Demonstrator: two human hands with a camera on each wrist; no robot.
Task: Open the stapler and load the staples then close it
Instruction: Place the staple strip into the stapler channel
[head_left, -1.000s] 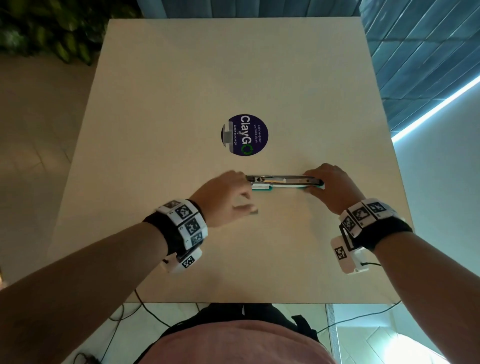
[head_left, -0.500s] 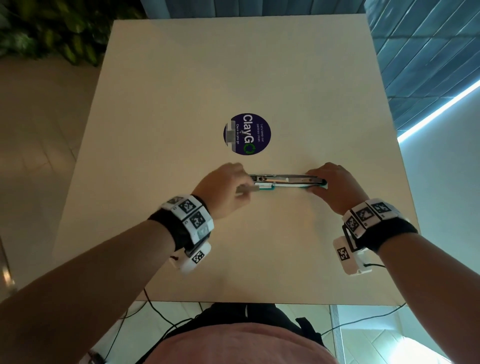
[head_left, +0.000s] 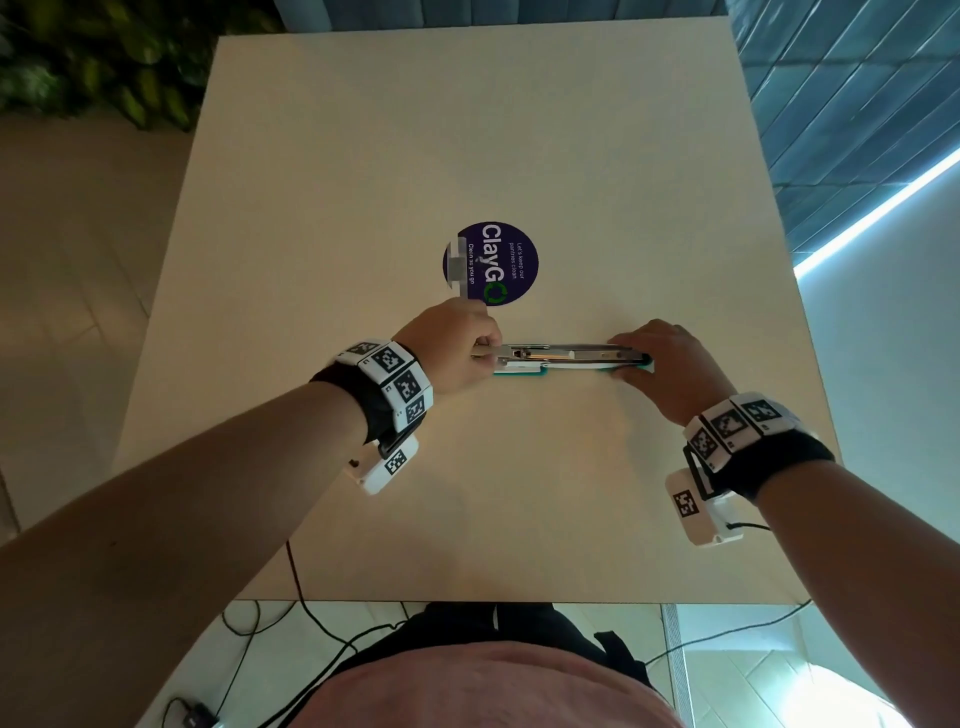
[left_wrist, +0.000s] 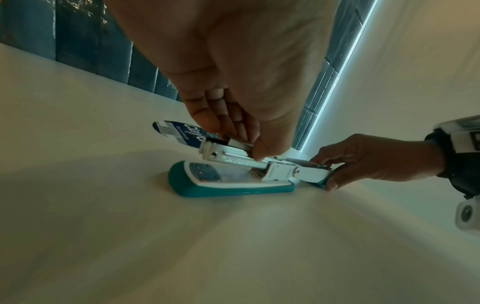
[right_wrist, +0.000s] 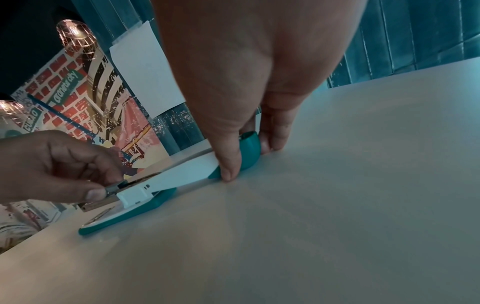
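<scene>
Stapler (head_left: 569, 358) lies opened flat on table (head_left: 571, 145). Left hand (head_left: 457, 348) pinches what looks like staples (left_wrist: 240, 145) at its left end. Right hand (head_left: 670, 364) pinches the right end.

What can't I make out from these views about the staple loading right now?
- Staple strip: left wrist view, mostly covered by the left hand; whether it is seated in the stapler is unclear.
- Head view: magazine channel too small to show staples.
- Right wrist view: the right hand hides the lid's tip.
</scene>
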